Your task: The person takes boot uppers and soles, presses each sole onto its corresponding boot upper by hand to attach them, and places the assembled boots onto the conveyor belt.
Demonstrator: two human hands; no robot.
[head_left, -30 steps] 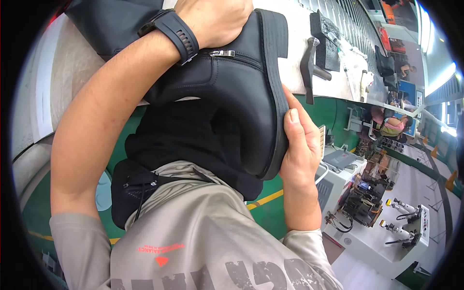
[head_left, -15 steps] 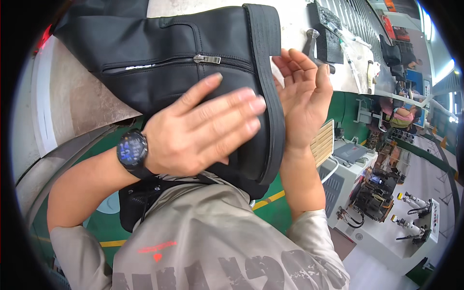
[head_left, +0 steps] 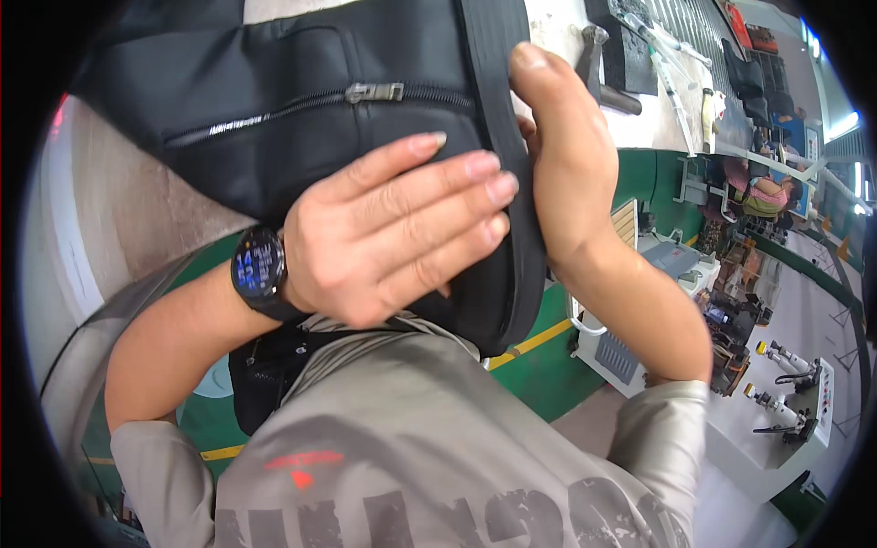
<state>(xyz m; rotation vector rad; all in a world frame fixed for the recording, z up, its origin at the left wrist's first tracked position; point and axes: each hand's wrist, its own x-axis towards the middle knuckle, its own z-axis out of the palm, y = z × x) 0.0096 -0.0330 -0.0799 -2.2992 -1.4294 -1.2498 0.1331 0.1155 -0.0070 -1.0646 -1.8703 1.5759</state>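
Black padded fabric bag with a zip pocket — we hold it against our chest, over the pale counter. Left hand, now spread flat on its front panel, grips nothing; half a second ago likewise. Right hand — curled round the black edge strap, newly closed on it.

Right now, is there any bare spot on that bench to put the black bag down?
Little. The bench shows one bare pale patch at the left, below the black bag and above the left hand. At the upper right, beyond the right hand, the top is crowded with a hammer, a dark mat and thin tubes.
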